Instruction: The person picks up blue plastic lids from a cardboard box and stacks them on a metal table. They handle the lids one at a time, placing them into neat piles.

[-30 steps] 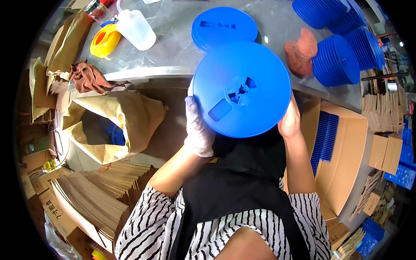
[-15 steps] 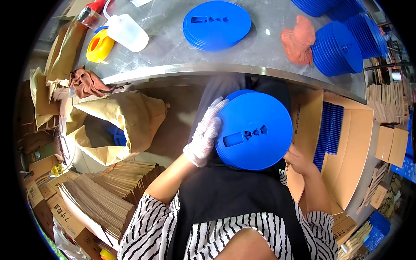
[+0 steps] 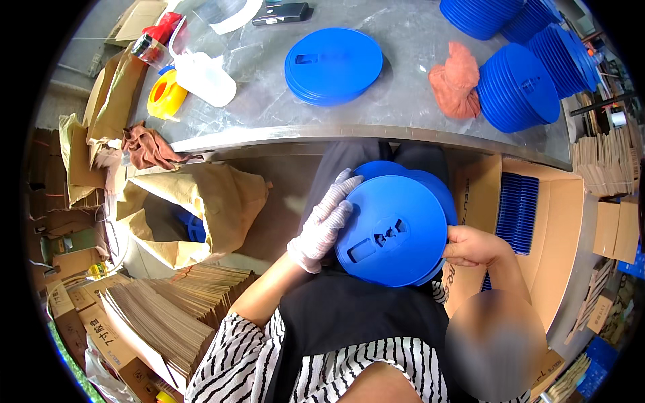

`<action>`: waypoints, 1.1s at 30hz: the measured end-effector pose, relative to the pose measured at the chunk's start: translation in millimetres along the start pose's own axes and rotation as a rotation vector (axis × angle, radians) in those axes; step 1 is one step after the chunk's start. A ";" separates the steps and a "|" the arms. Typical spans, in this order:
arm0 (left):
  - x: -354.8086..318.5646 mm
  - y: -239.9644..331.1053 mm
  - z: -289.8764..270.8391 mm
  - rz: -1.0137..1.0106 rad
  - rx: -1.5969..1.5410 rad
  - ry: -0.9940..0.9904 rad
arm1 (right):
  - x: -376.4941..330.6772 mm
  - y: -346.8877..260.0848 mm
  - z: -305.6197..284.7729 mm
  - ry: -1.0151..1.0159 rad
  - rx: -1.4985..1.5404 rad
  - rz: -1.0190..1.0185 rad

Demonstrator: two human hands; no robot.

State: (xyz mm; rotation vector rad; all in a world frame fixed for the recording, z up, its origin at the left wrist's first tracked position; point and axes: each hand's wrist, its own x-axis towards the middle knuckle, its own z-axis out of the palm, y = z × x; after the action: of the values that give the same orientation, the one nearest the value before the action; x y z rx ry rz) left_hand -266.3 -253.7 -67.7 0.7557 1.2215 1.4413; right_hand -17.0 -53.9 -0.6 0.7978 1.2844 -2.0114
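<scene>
Several round blue plastic reel discs (image 3: 396, 262) are held in a loose stack above my lap. Cutouts and a rectangular slot show near the middle of the top disc. My left hand (image 3: 319, 230), in a white striped glove, is closed on their left edge, its thumb over the top one. At the right edge my bare right hand (image 3: 474, 246) pinches the rim with thumb and fingers; part of its grip is behind the disc. Beyond them on the metal table (image 3: 403, 124) lies a stack of similar blue discs (image 3: 336, 64).
On my right, an open carton (image 3: 554, 228) contains a row of blue discs. More stacked discs (image 3: 514, 87) and an orange cloth (image 3: 457, 80) lie at the table's right. A white squeeze bottle (image 3: 207, 79) is at its left. A paper sack (image 3: 232, 201) and flattened cardboard (image 3: 154, 322) stand left.
The held discs have turned and spread apart, with more of the ones beneath showing at the top and right. My right hand has moved up along the rim. The whole view has shifted slightly.
</scene>
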 end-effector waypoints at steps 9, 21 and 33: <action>4.1 10.2 3.1 -0.049 0.088 -0.009 | 3.1 35.7 13.4 0.101 0.162 -0.113; 10.3 10.1 13.5 -0.093 -0.206 0.114 | -35.0 38.9 -10.6 0.593 -0.182 -0.184; -2.4 10.1 6.1 -0.092 -0.296 0.179 | 83.6 38.2 76.9 0.689 0.034 -1.018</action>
State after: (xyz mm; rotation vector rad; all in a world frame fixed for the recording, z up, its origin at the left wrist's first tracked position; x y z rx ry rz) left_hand -263.3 -253.5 -56.1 0.3706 1.1266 1.5944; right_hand -52.8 -152.5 -58.5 1.0191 2.4133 -2.6072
